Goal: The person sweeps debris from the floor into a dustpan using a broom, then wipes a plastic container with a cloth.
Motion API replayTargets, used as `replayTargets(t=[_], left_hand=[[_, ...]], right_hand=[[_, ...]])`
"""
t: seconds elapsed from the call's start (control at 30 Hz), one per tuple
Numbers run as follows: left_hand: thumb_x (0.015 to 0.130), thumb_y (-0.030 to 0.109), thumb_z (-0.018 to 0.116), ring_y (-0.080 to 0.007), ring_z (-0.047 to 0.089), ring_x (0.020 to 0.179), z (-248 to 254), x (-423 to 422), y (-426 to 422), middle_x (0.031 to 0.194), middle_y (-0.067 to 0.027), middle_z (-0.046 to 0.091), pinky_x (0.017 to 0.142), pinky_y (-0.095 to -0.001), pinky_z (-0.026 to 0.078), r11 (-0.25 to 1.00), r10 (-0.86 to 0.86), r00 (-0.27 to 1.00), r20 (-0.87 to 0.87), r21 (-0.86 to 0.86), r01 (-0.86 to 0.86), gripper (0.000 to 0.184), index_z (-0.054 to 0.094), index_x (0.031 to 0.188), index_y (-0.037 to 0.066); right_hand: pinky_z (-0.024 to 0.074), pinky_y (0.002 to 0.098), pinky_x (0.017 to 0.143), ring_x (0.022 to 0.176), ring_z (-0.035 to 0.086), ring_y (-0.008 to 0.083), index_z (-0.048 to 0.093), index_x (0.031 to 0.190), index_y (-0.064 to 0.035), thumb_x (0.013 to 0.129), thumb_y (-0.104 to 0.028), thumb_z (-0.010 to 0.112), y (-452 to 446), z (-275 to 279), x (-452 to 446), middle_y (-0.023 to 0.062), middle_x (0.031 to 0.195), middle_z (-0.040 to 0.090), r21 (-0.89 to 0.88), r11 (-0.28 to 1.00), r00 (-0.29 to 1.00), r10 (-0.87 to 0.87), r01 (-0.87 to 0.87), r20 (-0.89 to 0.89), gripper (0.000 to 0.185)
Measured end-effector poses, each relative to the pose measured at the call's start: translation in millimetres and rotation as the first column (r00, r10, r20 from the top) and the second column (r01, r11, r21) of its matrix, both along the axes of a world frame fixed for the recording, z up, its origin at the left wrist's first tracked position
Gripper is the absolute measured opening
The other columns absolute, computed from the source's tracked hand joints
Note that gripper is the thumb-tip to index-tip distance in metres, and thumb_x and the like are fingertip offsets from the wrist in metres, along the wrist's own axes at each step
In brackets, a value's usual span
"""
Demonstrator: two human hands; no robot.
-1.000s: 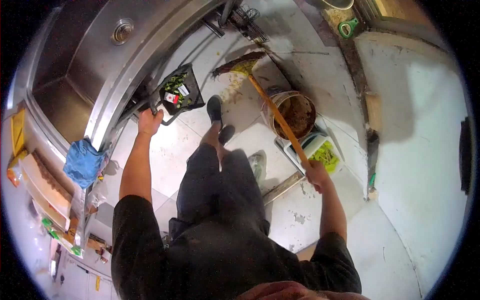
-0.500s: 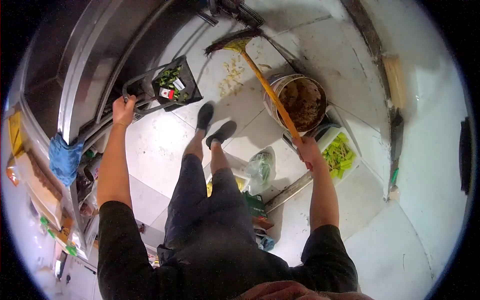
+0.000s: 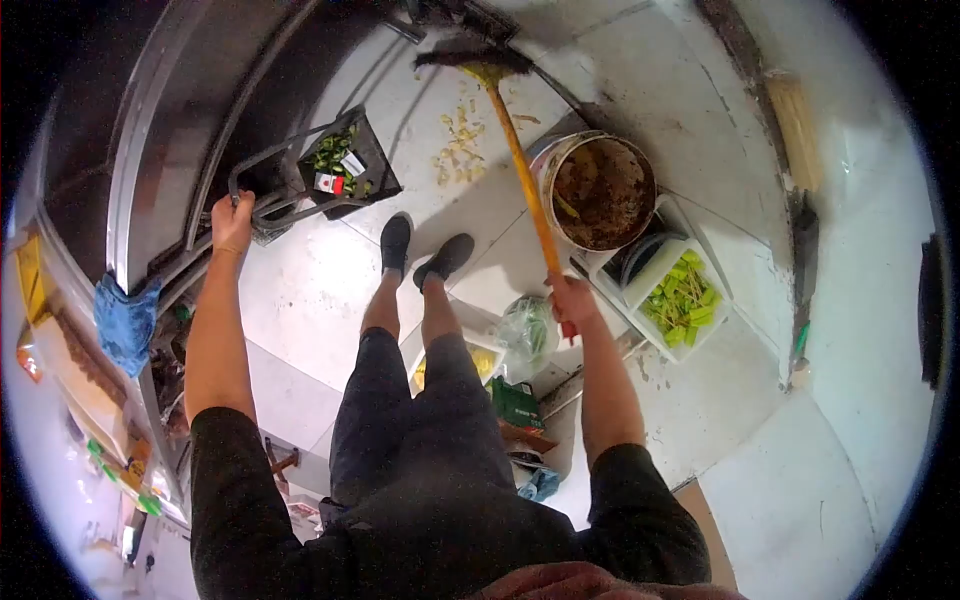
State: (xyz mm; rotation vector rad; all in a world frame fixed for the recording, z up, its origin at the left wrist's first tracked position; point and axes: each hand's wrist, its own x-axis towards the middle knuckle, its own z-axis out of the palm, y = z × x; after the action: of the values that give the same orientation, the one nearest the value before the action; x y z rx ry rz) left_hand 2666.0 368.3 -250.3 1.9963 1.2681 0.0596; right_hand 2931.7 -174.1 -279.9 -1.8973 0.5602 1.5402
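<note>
My left hand is closed around the long handle of a black dustpan. Green vegetable scraps, a white piece and a red-and-white packet lie in the pan, which rests on the floor. In my right hand is the upper end of a broom's yellow wooden handle. The broom's dark bristles lie on the tiles at the far side, just beyond pale scraps scattered on the floor. These scraps are to the right of the dustpan and apart from it.
Right of the broom stands a bucket with brown residue inside. Beside it is a white crate of cut green stalks. A clear plastic bag and a green box sit near my legs. A blue cloth hangs at left.
My right hand has moved left, bringing the broom handle more upright. The broom head has shifted slightly right and away. My left hand and the dustpan have moved slightly left.
</note>
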Motion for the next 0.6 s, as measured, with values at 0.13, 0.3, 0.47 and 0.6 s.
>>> replayTargets(t=[0.13,0.3,0.47,0.6], left_hand=[[0.085,0.03,0.059,-0.0107,0.04,0.059,-3.1,2.2,1.5,0.059,-0.0016,0.044,0.055,-0.0314,0.036,0.999,-0.017,1.0,0.014,0.05,0.016,0.033,0.053,0.069,0.001],[0.085,0.03,0.059,-0.0116,0.039,0.058,-10.6,-0.4,1.4,0.057,-0.0016,0.042,0.056,-0.032,0.036,1.0,0.016,0.996,0.082,-0.001,-0.016,0.035,0.049,0.067,0.001],[0.085,0.032,0.059,-0.0137,0.046,0.06,3.3,2.4,0.7,0.06,-0.0043,0.05,0.058,-0.0321,0.039,1.0,-0.026,1.0,-0.017,-0.008,0.026,0.035,0.056,0.072,-0.001],[0.085,0.032,0.059,-0.0133,0.045,0.06,9.7,9.9,-3.1,0.06,-0.0036,0.05,0.058,-0.0315,0.039,0.999,-0.046,0.999,-0.014,0.029,0.047,0.036,0.055,0.071,-0.001]], right_hand=[[0.0391,0.0306,0.041,0.042,0.046,0.0125,0.062,0.091,0.0016,0.089,-0.045,0.058,4.2,44.8,-22.0,0.0037,0.059,0.052,-0.021,0.995,0.993,0.099,-0.098,0.058,0.046],[0.0401,0.0317,0.041,0.041,0.046,0.0126,0.058,0.077,-0.0006,0.089,-0.044,0.058,-1.4,29.4,-4.5,0.0035,0.05,0.049,-0.025,0.966,0.954,0.259,-0.259,0.15,0.045],[0.0389,0.0325,0.039,0.039,0.044,0.0134,0.056,0.074,-0.0009,0.088,-0.044,0.058,3.1,0.8,4.3,0.0044,0.052,0.048,-0.026,0.974,0.97,0.225,-0.224,0.096,0.045],[0.0389,0.0302,0.041,0.043,0.046,0.0125,0.062,0.086,0.0016,0.088,-0.039,0.061,4.2,55.1,-10.4,0.0038,0.057,0.052,-0.054,0.97,0.968,0.24,-0.236,0.074,0.041]])
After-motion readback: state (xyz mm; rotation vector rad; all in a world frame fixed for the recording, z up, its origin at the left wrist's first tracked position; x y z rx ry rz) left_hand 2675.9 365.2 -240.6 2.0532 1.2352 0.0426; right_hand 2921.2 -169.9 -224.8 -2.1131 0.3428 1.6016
